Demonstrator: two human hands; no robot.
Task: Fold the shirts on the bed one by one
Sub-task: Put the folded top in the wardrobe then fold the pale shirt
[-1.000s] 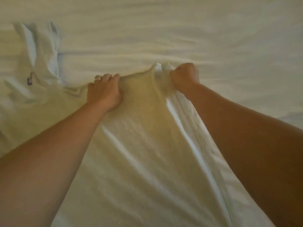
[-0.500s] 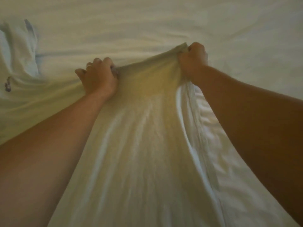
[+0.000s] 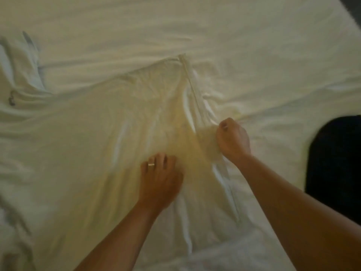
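A pale cream shirt [image 3: 125,122] lies spread and creased across the bed sheet [image 3: 195,26], its far hem toward the middle of the bed. My left hand [image 3: 159,177], a ring on one finger, sits on the shirt's middle with fingers bent down into the fabric. My right hand [image 3: 232,139] is a fist pinching the shirt's right side edge beside the long seam. A second pale shirt [image 3: 21,71] with a small dark logo lies crumpled at the far left, partly overlapped by the first.
A black object [image 3: 334,163] sits at the right side of the bed, close to my right forearm. The bed's far right corner [image 3: 349,8] shows at top right with dark floor beyond it.
Both hands let go of the shirt's far edge, which now lies flat on the bed. They drew back toward me and took hold of the shirt's middle and right side.
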